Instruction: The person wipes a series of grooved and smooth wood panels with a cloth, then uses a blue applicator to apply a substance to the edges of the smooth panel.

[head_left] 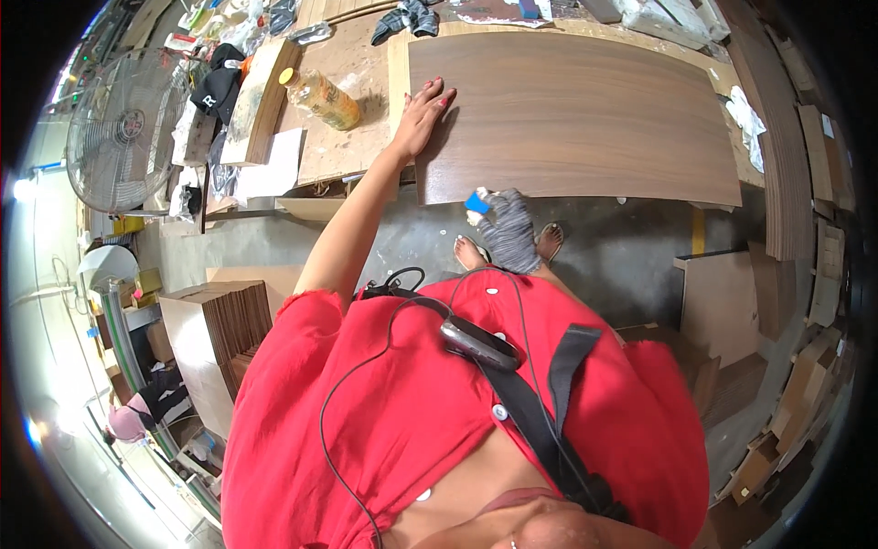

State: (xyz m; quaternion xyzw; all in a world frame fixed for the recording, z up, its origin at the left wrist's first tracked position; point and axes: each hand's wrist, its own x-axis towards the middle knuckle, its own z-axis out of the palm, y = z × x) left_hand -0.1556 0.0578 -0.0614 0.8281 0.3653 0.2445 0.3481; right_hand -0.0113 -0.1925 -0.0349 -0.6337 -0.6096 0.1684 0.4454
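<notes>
A: Starting from the left, what stands at nine o'clock?

B: A pedestal fan, with stacked brown boards below it toward seven o'clock. At eleven o'clock a black cap, a wood block and a plastic bottle lie on the workbench, pushed aside, it seems, to leave room for the panel.

A: And the left hand?

B: It lies open and flat, fingers spread, on the left edge of the dark wood-veneer panel; it grips nothing. Pressing down likely steadies the sheet.

A: Where does the panel sit?

B: At twelve o'clock, flat on the bench, its near edge overhanging the floor.

A: The right hand?

B: Gloved in grey, at the panel's near edge, closed around a small blue block, probably held to rub that edge.
</notes>
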